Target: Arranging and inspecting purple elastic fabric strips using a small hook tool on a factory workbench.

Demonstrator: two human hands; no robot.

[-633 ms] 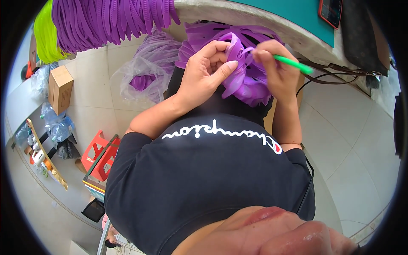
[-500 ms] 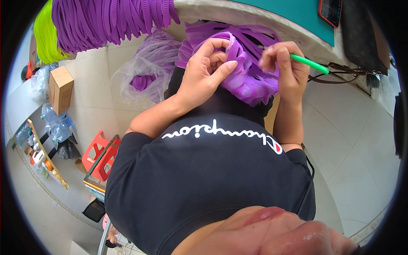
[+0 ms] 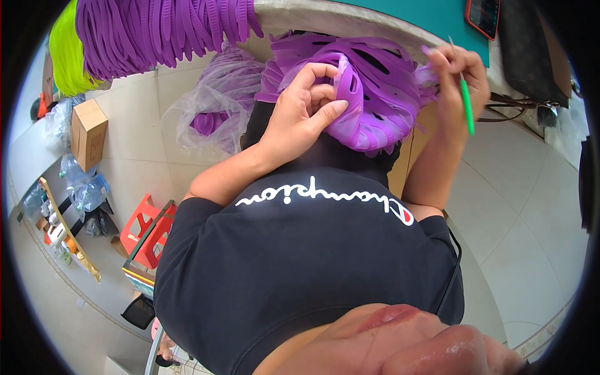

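Left grip (image 3: pixel 306 115) over tiled floor (image 3: pixel 525 206).

Bright, even daylight, with soft shadows only. Strong fisheye bending toward the rim, with black corners all around. Sharp in the centre, blurred at the very near lower edge. Slight glare on the pale floor tiles (image 3: pixel 531 206).

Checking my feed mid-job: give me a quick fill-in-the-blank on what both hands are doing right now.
1. The left hand grips a slotted rubber sheet coloured ____.
2. The right hand holds a thin ____ tool.
3. A small cardboard ____ sits on the floor at the person's left.

Missing words: purple; green; box.
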